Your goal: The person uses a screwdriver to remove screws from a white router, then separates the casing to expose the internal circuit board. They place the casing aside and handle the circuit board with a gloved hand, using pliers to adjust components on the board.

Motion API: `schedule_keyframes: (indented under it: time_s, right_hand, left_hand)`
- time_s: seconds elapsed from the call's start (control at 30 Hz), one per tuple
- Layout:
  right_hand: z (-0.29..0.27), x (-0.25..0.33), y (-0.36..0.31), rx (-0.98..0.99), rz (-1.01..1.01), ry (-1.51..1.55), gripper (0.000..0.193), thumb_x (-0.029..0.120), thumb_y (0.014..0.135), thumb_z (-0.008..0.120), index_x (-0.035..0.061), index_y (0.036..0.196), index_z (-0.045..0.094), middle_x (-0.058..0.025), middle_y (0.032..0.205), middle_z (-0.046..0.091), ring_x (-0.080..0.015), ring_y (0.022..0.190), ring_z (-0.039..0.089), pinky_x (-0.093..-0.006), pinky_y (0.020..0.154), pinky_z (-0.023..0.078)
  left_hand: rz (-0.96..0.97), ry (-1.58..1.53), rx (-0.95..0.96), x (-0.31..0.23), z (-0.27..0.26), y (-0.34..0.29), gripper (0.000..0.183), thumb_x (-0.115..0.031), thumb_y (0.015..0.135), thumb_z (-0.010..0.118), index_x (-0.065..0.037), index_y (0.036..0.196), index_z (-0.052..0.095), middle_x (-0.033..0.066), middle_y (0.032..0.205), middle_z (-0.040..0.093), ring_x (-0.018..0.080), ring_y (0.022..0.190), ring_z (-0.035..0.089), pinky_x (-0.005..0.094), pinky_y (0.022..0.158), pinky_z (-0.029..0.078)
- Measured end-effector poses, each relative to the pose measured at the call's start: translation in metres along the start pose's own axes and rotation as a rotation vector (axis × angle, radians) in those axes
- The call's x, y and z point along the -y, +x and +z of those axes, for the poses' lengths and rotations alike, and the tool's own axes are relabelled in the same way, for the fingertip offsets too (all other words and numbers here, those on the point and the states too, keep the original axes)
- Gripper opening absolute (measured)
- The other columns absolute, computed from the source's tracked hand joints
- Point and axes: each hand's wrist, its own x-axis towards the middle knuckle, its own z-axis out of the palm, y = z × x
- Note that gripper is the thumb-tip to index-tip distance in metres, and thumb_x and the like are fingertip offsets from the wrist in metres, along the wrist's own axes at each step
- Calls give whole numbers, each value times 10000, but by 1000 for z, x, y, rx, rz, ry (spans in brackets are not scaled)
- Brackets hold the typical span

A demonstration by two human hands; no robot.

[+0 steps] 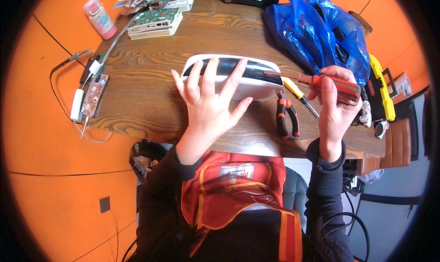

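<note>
A white plastic device housing with a glossy black panel (256,80) lies on the wooden table in front of me. My left hand (213,90) rests on it with its fingers spread across the black panel. In my right hand (333,92) is a screwdriver with a red handle (344,91), held roughly level. Its metal shaft points left, and the tip meets the right part of the black panel. Below the housing's right end lie red-and-black pliers (287,117). Beside them, a second screwdriver with a yellow handle (293,87) slants toward my right hand.
Green circuit boards in white casings (156,23) sit at the back left, near a pink bottle (100,19). A blue plastic bag (302,32) covers the back right. A patterned phone (96,96) with a cable lies at the left edge. A yellow-and-black case (382,90) stands right.
</note>
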Motion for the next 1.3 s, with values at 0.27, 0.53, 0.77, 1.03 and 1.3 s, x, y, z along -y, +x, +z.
schedule_keyframes:
  time_s: [0.27, 0.53, 0.77, 1.03, 1.3]
  right_hand:
    - [-5, -1, -5, 119, -142, -213, 295, 57, 746, 737, -10, 955, 540, -86, 860, 635, -125, 782, 616, -240, 702, 494]
    - [-4, 15, -10, 312, -395, -406, 314, 22, 708, 744, -20, 971, 578, -139, 928, 644, -227, 870, 643, -318, 805, 506]
    - [-3, 15, -13, 345, -374, -392, 312, -36, 741, 681, -48, 1012, 526, -186, 989, 624, -257, 974, 611, -337, 869, 467]
    - [10, 29, -10, 400, -404, -567, 331, 13, 692, 732, 20, 990, 586, -138, 945, 629, -283, 877, 634, -366, 874, 497]
    - [10, 39, -4, 392, -364, -573, 347, 10, 676, 746, 32, 985, 590, -123, 918, 634, -273, 863, 638, -321, 763, 510]
  left_hand:
    - [-29, -24, 5, -1, 5, 10, 577, -522, 748, 610, -289, 1269, 526, 128, 1291, 349, 345, 1205, 249, 680, 982, 125]
    - [-25, -10, 36, -2, 9, 11, 612, -499, 753, 617, -260, 1302, 492, 117, 1414, 303, 361, 1286, 202, 702, 973, 92]
    - [-66, -55, 74, -7, 9, 12, 634, -485, 751, 626, -240, 1315, 474, 114, 1441, 283, 376, 1320, 168, 732, 966, 55]
    - [-93, -71, 57, -10, 11, 13, 639, -385, 730, 685, -229, 1313, 476, 105, 1438, 305, 383, 1328, 189, 704, 995, 44]
    - [-74, -100, 15, -9, 13, 9, 652, -378, 720, 702, -228, 1313, 477, 88, 1439, 317, 381, 1328, 195, 696, 996, 48]
